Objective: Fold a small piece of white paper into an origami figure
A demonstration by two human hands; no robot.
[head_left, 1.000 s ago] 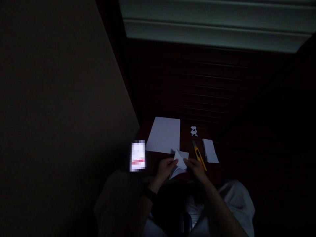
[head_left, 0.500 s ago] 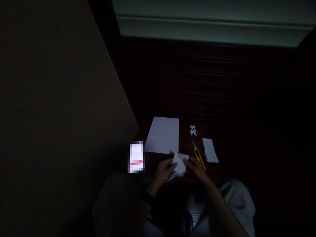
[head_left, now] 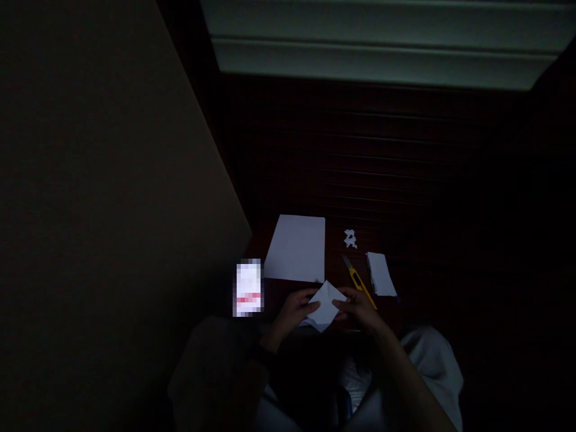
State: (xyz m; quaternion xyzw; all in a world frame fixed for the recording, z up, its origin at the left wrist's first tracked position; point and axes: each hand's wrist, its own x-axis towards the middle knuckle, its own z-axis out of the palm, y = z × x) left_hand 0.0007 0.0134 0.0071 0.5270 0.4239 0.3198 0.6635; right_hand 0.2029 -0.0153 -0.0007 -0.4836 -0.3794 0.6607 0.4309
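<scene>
In dim light, my left hand (head_left: pixel 294 310) and my right hand (head_left: pixel 360 311) both pinch a small folded white paper (head_left: pixel 326 305) between them, just above the near edge of a dark wooden table (head_left: pixel 335 258). The left fingers grip its left edge, the right fingers its right corner. The paper shows a pointed, diamond-like outline.
A flat white sheet (head_left: pixel 297 247) lies behind my hands. A yellow utility knife (head_left: pixel 359 280), a small white slip (head_left: pixel 380 273) and a crumpled paper scrap (head_left: pixel 350 238) lie to the right. A lit phone screen (head_left: pixel 248 287) glows at the left. A wall rises on the left.
The folded paper has been turned and pressed flatter between my hands, sitting slightly lower than before. The other things on the table have stayed put.
</scene>
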